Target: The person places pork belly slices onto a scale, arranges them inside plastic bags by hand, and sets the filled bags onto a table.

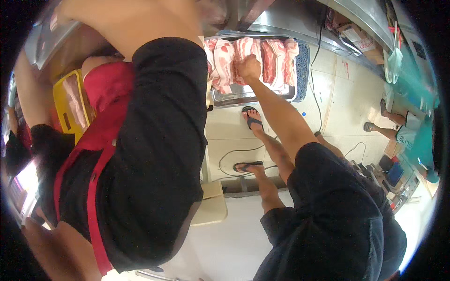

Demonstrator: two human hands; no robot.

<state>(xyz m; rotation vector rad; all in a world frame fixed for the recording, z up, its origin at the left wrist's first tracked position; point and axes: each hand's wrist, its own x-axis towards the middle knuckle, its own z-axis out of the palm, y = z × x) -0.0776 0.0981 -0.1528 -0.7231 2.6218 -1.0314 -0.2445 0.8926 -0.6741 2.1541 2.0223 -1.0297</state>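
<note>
Neither of my hands can be told in this view; the arms I see join to the bodies of other people. On the right, a person in a dark shirt (323, 220) stretches one arm to a metal tray (234, 97). That person's hand (249, 69), its fingers curled, presses on the middle stacks of raw streaky pork (225, 58). On the left, a person in a black T-shirt (164, 140) and red apron (110, 84) bends over close to me, one bare arm stretched toward the top left. What that person's hands touch is hidden or blurred.
A yellow basket (60, 100) with pork (74, 100) sits at the left. Under the tray is a blue perforated crate (302, 70). Black cables (318, 93) trail over the tiled floor (276, 124). Cardboard boxes (361, 40) lie at the upper right. Another person's legs (386, 129) show at the right.
</note>
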